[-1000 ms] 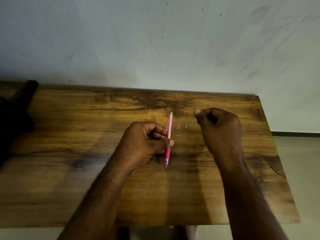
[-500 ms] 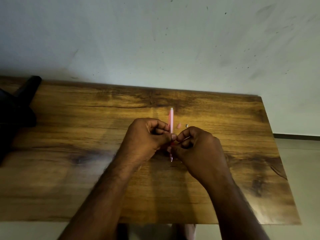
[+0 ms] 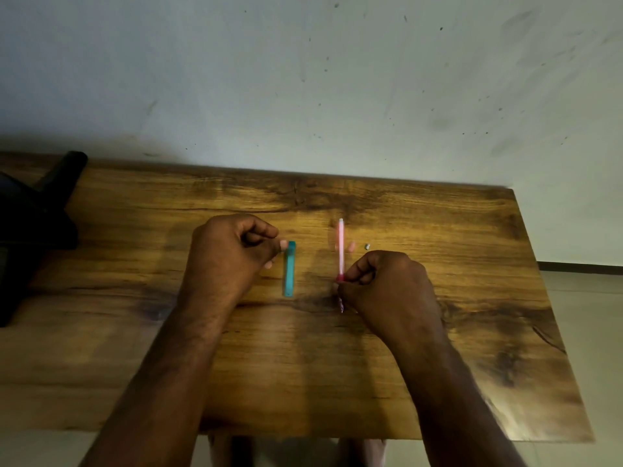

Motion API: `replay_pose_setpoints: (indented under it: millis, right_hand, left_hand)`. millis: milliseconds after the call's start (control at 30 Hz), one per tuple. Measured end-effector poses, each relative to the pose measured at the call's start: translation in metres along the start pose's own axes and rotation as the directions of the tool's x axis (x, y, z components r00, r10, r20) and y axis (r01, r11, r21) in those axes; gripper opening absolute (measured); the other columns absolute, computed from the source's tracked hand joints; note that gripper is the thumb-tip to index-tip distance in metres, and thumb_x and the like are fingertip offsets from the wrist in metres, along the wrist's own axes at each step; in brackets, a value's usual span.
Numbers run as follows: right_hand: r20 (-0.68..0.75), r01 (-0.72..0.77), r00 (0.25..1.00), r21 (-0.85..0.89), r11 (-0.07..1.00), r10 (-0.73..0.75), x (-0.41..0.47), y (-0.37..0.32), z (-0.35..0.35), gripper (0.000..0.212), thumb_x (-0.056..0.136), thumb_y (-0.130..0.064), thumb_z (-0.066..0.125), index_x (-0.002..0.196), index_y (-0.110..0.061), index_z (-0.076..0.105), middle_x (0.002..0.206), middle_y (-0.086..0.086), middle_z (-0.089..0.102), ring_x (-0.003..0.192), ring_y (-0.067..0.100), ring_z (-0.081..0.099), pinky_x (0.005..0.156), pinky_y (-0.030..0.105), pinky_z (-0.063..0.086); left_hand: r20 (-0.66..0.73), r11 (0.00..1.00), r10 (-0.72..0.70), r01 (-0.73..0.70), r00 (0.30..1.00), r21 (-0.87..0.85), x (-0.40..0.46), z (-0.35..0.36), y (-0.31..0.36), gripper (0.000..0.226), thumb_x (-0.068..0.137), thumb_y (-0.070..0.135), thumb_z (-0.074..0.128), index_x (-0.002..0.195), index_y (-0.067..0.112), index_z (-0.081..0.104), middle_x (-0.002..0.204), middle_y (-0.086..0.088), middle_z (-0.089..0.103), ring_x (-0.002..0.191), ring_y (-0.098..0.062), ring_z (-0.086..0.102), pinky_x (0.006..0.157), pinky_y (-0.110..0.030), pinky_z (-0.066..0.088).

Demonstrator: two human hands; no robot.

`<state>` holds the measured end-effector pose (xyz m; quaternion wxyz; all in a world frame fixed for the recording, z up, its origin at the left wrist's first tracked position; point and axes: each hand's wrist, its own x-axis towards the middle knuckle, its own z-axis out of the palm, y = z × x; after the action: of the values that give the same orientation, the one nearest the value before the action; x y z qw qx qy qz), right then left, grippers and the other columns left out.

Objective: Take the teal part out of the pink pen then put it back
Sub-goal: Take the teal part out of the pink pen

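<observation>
Two hands are over the wooden table [image 3: 438, 332], each with one piece. The left hand [image 3: 229, 254] is curled almost closed, and its thumb and fingertips pinch the far end of the teal part [image 3: 289, 269]. That part hangs or lies just right of the hand, pointing near to far; I cannot tell if it touches the wood. The right hand [image 3: 381, 284] is also curled tight and pinches the pink pen [image 3: 340, 247] near its dark pink lower end, with the pale end pointing far, toward the wall [image 3: 303, 79].

I think the hands are held apart like this because the teal part is now out of the pen, so the first half of the job looks done. Keeping both pieces pointing the same way should make it easy to slide them back together.

A tiny grey bit [image 3: 367, 246] sits on the table just beyond the right hand. A small pink bit [image 3: 351, 246] lies next to the pen. A black thing [image 3: 37, 230] sits at the far left.
</observation>
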<state>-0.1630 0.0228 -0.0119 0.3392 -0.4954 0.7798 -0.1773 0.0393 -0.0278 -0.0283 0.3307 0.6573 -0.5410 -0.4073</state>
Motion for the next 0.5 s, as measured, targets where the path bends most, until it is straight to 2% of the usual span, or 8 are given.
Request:
replay_pose_setpoints:
  millis: [133,200,267,367,500]
  right_hand:
    - [0.013,0.0,1.0,-0.013,1.0,0.001,0.002,-0.001,0.0,0.019,0.077,-0.026,0.089,0.073,-0.026,0.07,0.072,-0.009,0.072,0.07,0.009,0.07,0.069,0.032,0.059]
    - [0.028,-0.001,1.0,0.002,1.0,0.001,0.003,-0.001,-0.001,0.02,0.077,-0.027,0.09,0.073,-0.026,0.071,0.072,-0.008,0.073,0.07,0.008,0.071,0.068,0.032,0.059]
    - [0.033,-0.005,0.999,0.02,1.0,0.005,0.005,0.001,-0.005,0.02,0.077,-0.031,0.09,0.072,-0.026,0.071,0.071,-0.008,0.072,0.07,0.008,0.07,0.067,0.032,0.058]
    - [0.003,-0.014,1.0,0.079,0.997,0.014,0.009,0.004,-0.014,0.021,0.078,-0.039,0.088,0.076,-0.025,0.073,0.073,-0.004,0.074,0.073,0.014,0.072,0.069,0.035,0.059]
    - [-0.091,0.039,0.996,0.175,0.984,-0.023,0.012,0.005,-0.019,0.016,0.083,-0.038,0.085,0.079,-0.028,0.073,0.073,-0.005,0.074,0.07,0.01,0.072,0.066,0.036,0.06]
  left_hand:
    - [0.013,0.994,-0.026,0.025,1.0,0.111,-0.002,-0.004,0.0,0.012,0.082,0.027,0.088,0.078,0.026,0.077,0.061,0.006,0.074,0.051,-0.006,0.068,0.061,-0.025,0.055]
    - [-0.004,0.986,-0.044,0.044,0.999,0.16,-0.003,0.0,0.002,0.018,0.079,0.034,0.09,0.074,0.025,0.076,0.058,0.006,0.072,0.048,-0.006,0.067,0.056,-0.025,0.054]
    - [-0.04,0.963,-0.043,0.052,0.998,0.264,-0.003,0.005,0.003,0.028,0.075,0.045,0.092,0.069,0.025,0.074,0.056,0.007,0.069,0.051,-0.007,0.066,0.054,-0.023,0.05]
    - [-0.06,0.906,-0.059,0.079,0.996,0.417,-0.005,0.012,0.006,0.039,0.069,0.057,0.092,0.064,0.026,0.069,0.06,0.013,0.067,0.06,-0.001,0.063,0.054,-0.021,0.042]
    - [-0.061,0.871,-0.116,0.131,0.991,0.474,-0.005,0.019,0.009,0.041,0.065,0.055,0.095,0.063,0.026,0.066,0.061,0.013,0.067,0.063,-0.002,0.064,0.056,-0.023,0.048]
